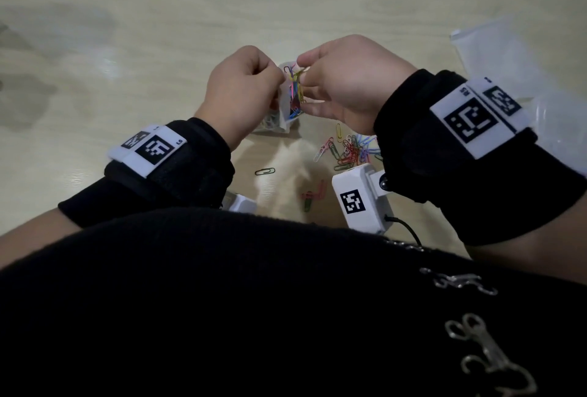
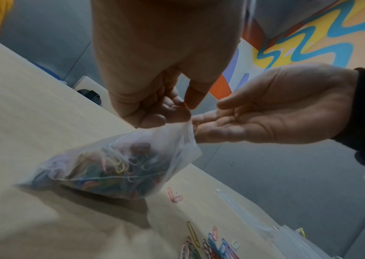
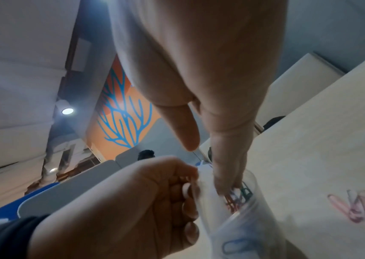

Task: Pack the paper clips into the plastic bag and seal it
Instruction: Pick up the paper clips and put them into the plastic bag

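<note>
A small clear plastic bag (image 1: 283, 115) stands on the wooden table, part-filled with coloured paper clips (image 2: 115, 168). My left hand (image 1: 279, 79) pinches the bag's top edge and holds its mouth up. My right hand (image 1: 301, 76) reaches in from the right with fingers straight and thumb apart. In the right wrist view its fingertips (image 3: 228, 185) sit inside the bag's mouth (image 3: 252, 206), touching a bunch of clips (image 3: 241, 194). A loose pile of clips (image 1: 349, 150) lies under my right wrist.
One green clip (image 1: 264, 171) and a few red and green ones (image 1: 313, 196) lie near my body. Two pink clips (image 3: 352, 206) rest right of the bag. Spare clear bags (image 1: 495, 53) lie at the table's right side.
</note>
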The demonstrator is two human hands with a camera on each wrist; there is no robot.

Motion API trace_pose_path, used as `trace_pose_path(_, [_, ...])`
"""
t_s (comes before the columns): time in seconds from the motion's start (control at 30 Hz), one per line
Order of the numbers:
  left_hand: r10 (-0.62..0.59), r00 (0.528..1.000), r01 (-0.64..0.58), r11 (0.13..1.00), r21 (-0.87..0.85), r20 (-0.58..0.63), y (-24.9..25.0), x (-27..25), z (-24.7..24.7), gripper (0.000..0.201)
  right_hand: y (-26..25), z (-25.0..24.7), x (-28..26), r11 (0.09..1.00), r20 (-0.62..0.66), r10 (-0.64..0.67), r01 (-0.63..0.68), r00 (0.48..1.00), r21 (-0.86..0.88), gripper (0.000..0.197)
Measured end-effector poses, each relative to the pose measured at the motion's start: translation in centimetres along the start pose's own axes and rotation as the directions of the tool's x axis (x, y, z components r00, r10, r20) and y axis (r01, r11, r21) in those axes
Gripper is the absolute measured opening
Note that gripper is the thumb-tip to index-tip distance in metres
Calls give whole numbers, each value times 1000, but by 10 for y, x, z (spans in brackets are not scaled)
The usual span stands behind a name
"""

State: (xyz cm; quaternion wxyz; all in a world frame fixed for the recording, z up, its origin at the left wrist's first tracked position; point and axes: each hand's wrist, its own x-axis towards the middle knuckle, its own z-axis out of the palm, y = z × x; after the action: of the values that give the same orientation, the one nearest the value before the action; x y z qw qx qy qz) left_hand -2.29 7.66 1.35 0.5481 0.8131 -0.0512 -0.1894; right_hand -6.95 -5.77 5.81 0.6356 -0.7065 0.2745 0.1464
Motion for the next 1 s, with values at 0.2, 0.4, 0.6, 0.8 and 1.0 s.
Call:
trace_pose_path(0.2, [-2,999,0,999,-50,-51,3,1,-3,13,3,-13,9,995,-87,-18,9,996,-102,31])
trace_pose_path(0.4, [13,992,-29,992,-122,-127,5,5,-10,13,54,-33,45,676,-224,-64,-124,972,-727,31])
trace_pose_path(0.6, [22,983,-51,987,-154,-180,6,10,-19,14,87,-1,53,492,121,-63,137,991,-860,61])
trace_pose_path(0.8, [20,995,-37,985,-167,-102,11,14,-27,9,90,42,34,271,476,13,455,880,-848,74])
trace_pose_path(1.0, [20,998,-28,989,-146,-54,12,13,-26,7,109,38,12,38,769,-32,769,639,-638,52])
